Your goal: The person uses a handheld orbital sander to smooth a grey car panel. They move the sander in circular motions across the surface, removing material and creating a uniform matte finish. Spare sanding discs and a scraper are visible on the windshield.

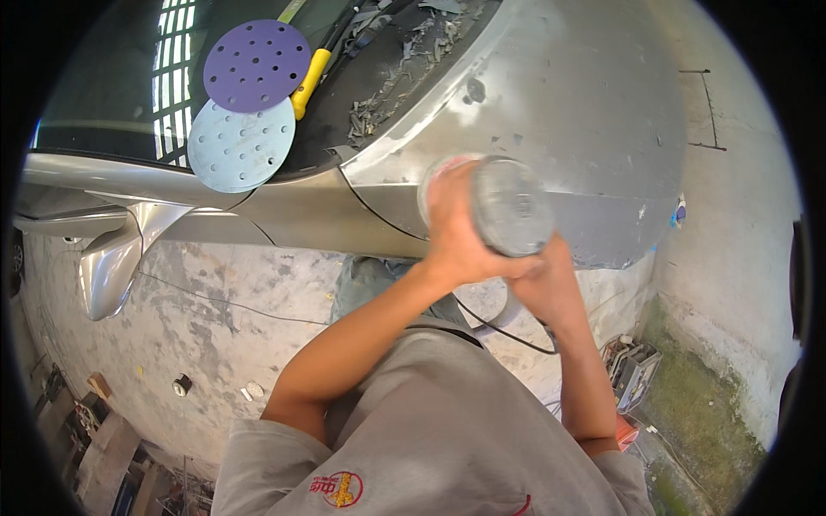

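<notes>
Both hands are wrapped round a grey, round-topped power sander (pixel 516 206), slightly smeared by motion. My left hand (pixel 458 234) grips its left side, and my right hand (pixel 546 273) holds it from the lower right. The pale disc on the sander's far-left side is partly hidden by my left hand. Beneath the tool is the car's silver-grey front fender (pixel 585 185), with dull, scuffed patches; how firmly the disc touches it cannot be told. A dark cord (pixel 508 334) hangs below my hands.
A purple sanding disc (pixel 256 64) and a pale blue one (pixel 241 146) lie by the windshield, near a yellow-handled tool (pixel 311 82). Grey scraps (pixel 404 64) litter the cowl. The side mirror (pixel 112 267) juts out at left. A crate (pixel 634 365) stands by the right wall (pixel 731 215).
</notes>
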`<control>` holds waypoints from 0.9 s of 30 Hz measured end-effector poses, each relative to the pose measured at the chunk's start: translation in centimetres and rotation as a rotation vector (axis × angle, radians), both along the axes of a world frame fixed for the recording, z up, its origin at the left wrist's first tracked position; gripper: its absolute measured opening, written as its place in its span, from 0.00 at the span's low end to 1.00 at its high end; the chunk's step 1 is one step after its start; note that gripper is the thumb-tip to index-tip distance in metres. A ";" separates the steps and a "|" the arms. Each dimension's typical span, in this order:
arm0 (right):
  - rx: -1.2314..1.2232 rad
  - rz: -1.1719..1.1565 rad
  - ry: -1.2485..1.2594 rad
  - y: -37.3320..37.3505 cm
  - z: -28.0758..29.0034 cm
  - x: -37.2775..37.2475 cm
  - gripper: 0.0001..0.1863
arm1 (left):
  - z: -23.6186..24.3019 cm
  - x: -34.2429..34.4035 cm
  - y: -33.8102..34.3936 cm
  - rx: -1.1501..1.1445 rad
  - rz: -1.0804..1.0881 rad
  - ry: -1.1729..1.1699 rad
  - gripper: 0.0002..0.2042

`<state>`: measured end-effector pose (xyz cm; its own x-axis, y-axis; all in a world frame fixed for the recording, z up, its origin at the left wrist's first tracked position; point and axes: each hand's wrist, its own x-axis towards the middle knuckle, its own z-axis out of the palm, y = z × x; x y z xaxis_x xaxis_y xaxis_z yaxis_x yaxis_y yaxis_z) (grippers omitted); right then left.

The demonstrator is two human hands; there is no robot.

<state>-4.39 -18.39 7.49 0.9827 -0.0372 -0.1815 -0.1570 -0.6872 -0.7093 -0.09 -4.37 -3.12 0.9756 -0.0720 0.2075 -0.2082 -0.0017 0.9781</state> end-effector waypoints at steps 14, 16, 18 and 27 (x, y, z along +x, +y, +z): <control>-0.051 -0.005 0.197 4.4 2.4 1.4 0.21 | 1.9 0.9 4.1 0.087 0.047 -0.155 0.57; -0.082 0.030 0.201 5.6 1.9 0.7 0.23 | 1.6 0.5 6.2 0.103 0.073 -0.179 0.59; -0.107 0.065 0.205 6.4 1.4 0.1 0.25 | 1.6 0.2 7.9 0.100 0.152 -0.218 0.63; -0.105 -0.009 0.167 5.0 1.5 0.3 0.38 | 1.0 -0.2 6.0 0.041 -0.094 -0.070 0.67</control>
